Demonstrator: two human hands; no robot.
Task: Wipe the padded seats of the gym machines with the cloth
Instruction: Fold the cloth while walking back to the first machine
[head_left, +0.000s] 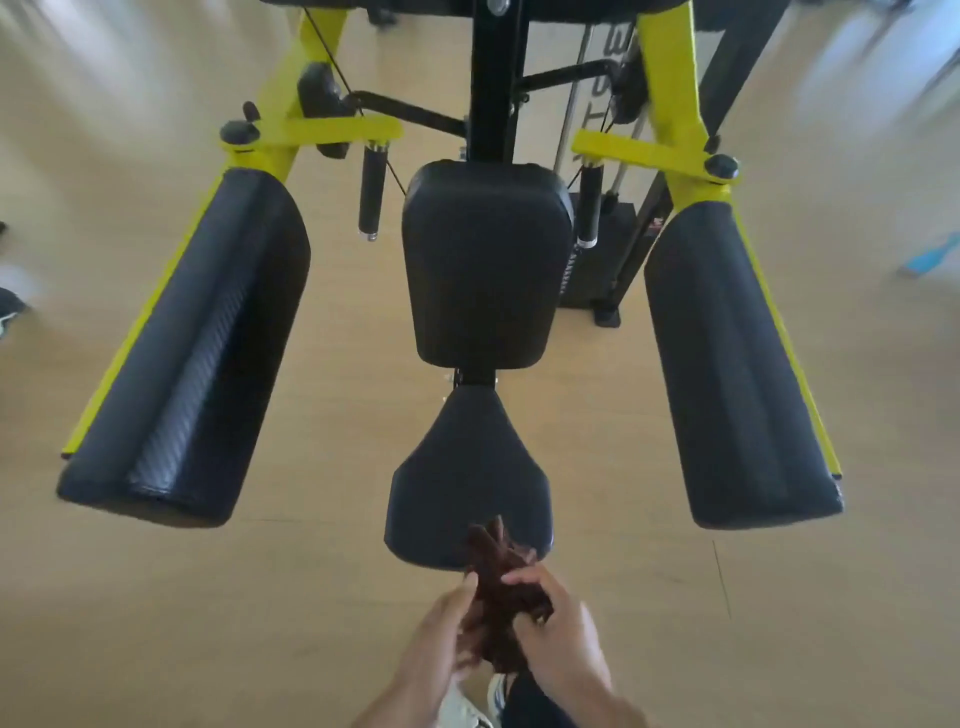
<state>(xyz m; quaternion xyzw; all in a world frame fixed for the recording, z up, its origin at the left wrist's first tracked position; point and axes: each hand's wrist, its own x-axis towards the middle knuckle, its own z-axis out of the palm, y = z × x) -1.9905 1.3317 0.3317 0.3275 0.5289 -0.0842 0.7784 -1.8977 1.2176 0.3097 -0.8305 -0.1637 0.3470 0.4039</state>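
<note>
Both hands were raised together low in the view, just in front of the near edge of the seat (467, 488). The left hand (441, 631) reached up from below with its palm turned inward, fingers (470, 582) curled around the left side of the cloth (501, 597). The right hand (558, 623) came in from the lower right, back of the hand upward, its fingers closed over the right side of the same cloth. The cloth was dark reddish-brown and bunched between the two hands; its top end stuck up over the front lip of the seat, though whether it touched the padding could not be told.

The seat was black and padded, narrow at the back and wider at the front. Beyond it stood the black back pad (485, 265), fixed to a black upright post (496, 78). To either side hung a long black arm pad, the left one (187, 348) and the right one (737, 364), each carried on a yellow frame (670, 78). Under everything lay a pale wooden floor (260, 597). A white shoe (462, 706) showed between the forearms at the bottom edge.
</note>
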